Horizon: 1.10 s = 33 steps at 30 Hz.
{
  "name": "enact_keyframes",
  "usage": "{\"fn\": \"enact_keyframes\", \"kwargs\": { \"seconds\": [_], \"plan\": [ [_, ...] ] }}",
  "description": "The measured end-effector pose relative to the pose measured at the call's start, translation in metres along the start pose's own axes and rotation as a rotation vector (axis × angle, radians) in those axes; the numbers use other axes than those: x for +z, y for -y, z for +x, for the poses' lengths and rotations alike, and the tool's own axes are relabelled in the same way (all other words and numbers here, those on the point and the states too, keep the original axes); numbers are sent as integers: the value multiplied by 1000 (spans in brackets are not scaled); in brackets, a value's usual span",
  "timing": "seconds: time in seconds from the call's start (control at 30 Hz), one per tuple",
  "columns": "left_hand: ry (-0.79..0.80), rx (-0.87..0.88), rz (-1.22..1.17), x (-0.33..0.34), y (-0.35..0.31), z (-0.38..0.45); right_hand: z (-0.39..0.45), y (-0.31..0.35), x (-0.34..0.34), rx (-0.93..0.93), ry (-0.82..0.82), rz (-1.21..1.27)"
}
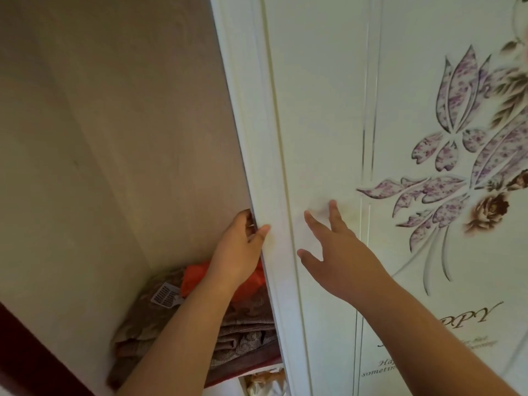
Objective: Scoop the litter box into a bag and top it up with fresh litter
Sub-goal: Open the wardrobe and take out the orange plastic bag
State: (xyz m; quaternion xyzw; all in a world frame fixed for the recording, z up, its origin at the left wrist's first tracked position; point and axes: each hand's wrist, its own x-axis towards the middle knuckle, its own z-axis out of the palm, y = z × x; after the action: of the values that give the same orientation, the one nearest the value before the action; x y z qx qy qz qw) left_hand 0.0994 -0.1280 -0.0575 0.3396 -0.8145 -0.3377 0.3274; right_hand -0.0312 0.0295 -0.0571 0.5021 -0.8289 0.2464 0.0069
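Observation:
A white sliding wardrobe door (320, 115) with purple flower decoration fills the right of the view. My left hand (238, 250) grips the door's left edge, fingers behind it and thumb on the front. My right hand (340, 252) lies spread and flat against the door's face. Inside the open wardrobe, a white slotted litter scoop (165, 295) lies on folded brown patterned blankets (243, 330). An orange plastic bag (197, 275) sits on the blankets behind my left wrist. No litter box is in view.
The wardrobe's beige inner wall (114, 138) takes up the left of the view. A dark red edge (25, 358) runs across the bottom left corner. Crumpled light packaging (265, 381) shows below the blanket shelf.

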Motion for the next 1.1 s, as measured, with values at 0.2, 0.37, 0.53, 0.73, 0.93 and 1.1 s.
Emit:
{"fn": "enact_keyframes", "kwargs": {
  "seconds": [0.2,0.37,0.53,0.73,0.93,1.1],
  "plan": [
    [39,36,-26,0,9,0,-2,7,20,73,-11,-47],
    [52,81,-18,0,17,4,-2,16,24,128,-14,-97],
    [68,121,-8,-4,23,10,0,18,24,167,16,-82],
    [127,112,-7,11,47,3,-10,9,54,217,-1,-34],
    [121,116,11,13,55,3,-10,10,61,231,-6,-4],
    [115,114,15,14,53,2,-8,15,59,250,23,-11]
  ]
}}
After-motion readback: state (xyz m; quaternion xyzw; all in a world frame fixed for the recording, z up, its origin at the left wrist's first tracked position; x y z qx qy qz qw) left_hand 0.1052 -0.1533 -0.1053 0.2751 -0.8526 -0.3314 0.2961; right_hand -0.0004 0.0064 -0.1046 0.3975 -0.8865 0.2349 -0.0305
